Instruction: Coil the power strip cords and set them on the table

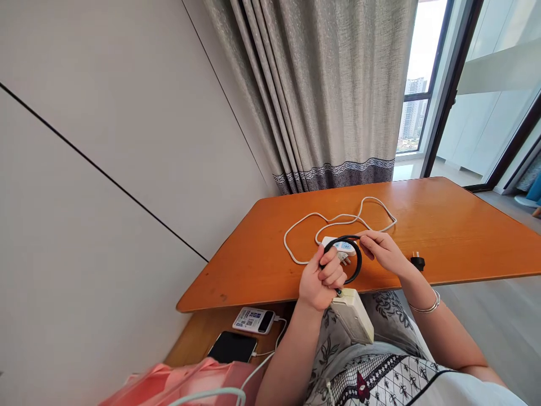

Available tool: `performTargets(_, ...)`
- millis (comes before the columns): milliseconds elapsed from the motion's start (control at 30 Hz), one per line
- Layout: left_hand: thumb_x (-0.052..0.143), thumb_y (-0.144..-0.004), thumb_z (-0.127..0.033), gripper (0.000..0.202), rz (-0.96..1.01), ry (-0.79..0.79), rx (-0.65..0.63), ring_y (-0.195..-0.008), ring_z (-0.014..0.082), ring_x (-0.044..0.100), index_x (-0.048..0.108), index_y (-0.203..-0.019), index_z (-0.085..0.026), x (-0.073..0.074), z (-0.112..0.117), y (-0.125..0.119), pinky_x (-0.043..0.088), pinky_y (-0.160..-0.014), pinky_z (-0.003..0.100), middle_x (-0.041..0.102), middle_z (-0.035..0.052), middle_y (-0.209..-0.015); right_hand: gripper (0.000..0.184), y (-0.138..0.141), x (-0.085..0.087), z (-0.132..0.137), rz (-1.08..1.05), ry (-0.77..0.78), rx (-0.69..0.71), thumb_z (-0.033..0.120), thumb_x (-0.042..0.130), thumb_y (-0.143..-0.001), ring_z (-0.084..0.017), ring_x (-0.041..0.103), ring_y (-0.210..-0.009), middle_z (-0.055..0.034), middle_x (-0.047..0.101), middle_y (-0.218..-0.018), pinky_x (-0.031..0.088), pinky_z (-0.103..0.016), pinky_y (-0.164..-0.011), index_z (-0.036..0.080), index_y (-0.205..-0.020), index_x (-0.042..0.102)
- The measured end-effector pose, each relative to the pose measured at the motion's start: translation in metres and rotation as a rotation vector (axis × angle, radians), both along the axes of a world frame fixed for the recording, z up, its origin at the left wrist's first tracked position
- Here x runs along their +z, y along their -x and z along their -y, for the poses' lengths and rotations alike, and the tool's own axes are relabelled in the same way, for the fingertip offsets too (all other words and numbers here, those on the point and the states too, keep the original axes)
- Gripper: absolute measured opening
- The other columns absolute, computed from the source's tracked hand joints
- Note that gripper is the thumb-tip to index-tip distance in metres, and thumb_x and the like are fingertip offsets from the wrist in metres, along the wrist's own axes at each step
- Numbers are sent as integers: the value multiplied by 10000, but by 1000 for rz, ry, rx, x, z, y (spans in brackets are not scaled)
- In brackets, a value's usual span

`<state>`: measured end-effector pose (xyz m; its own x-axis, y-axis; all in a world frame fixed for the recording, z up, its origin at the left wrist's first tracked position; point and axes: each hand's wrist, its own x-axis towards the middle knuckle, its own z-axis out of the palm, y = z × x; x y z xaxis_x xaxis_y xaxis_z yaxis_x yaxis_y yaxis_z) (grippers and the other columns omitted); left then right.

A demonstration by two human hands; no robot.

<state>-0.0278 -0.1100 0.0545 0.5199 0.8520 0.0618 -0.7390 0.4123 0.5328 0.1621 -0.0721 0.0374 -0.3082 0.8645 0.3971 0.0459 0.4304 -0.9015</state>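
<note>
My left hand (323, 279) is closed around a black cable (359, 265) that bends in a loop above the near table edge. At the top of that loop, my right hand (382, 251) pinches the same cable between thumb and fingers. Below my left fist, a cream-coloured block (353, 317) hangs over my lap, with the cable entering its top end. Behind the loop lies a white power strip (349, 248), partly covered by my hands and the cable. Its white cord (310, 215) spreads in loose curves across the table.
A black plug (417, 261) stands prongs up on the wooden table (456, 225), right of my right wrist. Lower left, a white power bank (253, 320) and a dark-screened phone (232, 347) lie beside a pink bag (190, 383). Curtains (338, 84) hang behind the table.
</note>
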Motion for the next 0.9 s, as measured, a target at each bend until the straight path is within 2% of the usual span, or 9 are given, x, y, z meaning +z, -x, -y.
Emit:
performTargets(133, 394, -1026, -341, 407, 141, -21, 222, -377, 69, 43, 304, -653, -205, 10, 3, 7, 214, -377, 159, 149, -112, -446, 355, 2, -13, 9, 251, -42, -8, 389, 398, -1009, -129, 483, -606, 8, 555, -672, 401, -249, -596, 159, -1099, 654)
performTargets(233, 417, -1022, -330, 383, 172, -51, 387, -363, 57, 110, 330, -673, -200, 17, 4, 15, 250, -384, 163, 265, -99, -469, 287, 1, -19, 20, 528, -149, -29, 251, 410, -996, -176, 606, -789, -74, 692, -920, 465, -290, -725, 165, -1157, 632)
performTargets(333, 464, -1008, -330, 373, 134, -83, 511, -358, 42, 137, 355, -679, -192, 21, 1, 22, 265, -390, 176, 378, -84, -527, 378, 0, -18, 31, 731, -239, -69, 176, 416, -978, -213, 654, -966, -124, 696, -1138, 493, -324, -821, 174, -1329, 557)
performTargets(433, 506, -990, -335, 376, 69, -104, 580, -362, 33, 148, 368, -672, -187, 21, -2, 24, 261, -394, 187, 487, -66, -597, 453, 0, -14, 42, 934, -309, -213, 159, 415, -976, -202, 683, -873, -129, 695, -1093, 498, -292, -724, 167, -1421, 500)
performTargets(533, 521, -979, -363, 404, 2, -107, 606, -361, 32, 182, 353, -656, -186, 18, -4, 23, 270, -403, 195, 605, -39, -665, 451, -1, -6, 52, 1105, -433, -342, 141, 454, -958, -148, 643, -662, -83, 684, -942, 413, -239, -561, 192, -1396, 545)
performTargets(633, 545, -960, -408, 451, -61, -102, 604, -367, 42, 285, 316, -640, -190, 17, -3, 20, 305, -422, 196, 691, -9, -715, 421, 0, 4, 62, 1115, -661, -397, 130, 508, -932, -121, 577, -583, -48, 650, -843, 338, -243, -507, 220, -1332, 603)
performTargets(733, 589, -922, -468, 488, -153, -94, 592, -455, 80, 489, 311, -630, -193, 15, 0, 17, 398, -490, 204, 738, 28, -777, 324, 3, 18, 71, 1021, -874, -366, 139, 503, -949, -121, 528, -559, -25, 610, -757, 317, -268, -505, 212, -1222, 662)
performTargets(800, 620, -890, -509, 503, -230, -123, 567, -556, 119, 597, 338, -621, -191, 13, 3, 14, 452, -551, 222, 749, 58, -815, 260, 8, 29, 76, 953, -968, -311, 160, 477, -978, -122, 509, -558, -11, 593, -719, 316, -278, -509, 211, -1116, 691)
performTargets(900, 685, -817, -563, 517, -323, -241, 513, -620, 152, 637, 409, -603, -181, 6, 7, 6, 469, -575, 239, 732, 78, -780, 269, 16, 44, 79, 864, -1053, -251, 169, 427, -1010, -126, 539, -614, -12, 606, -716, 356, -275, -543, 206, -997, 693)
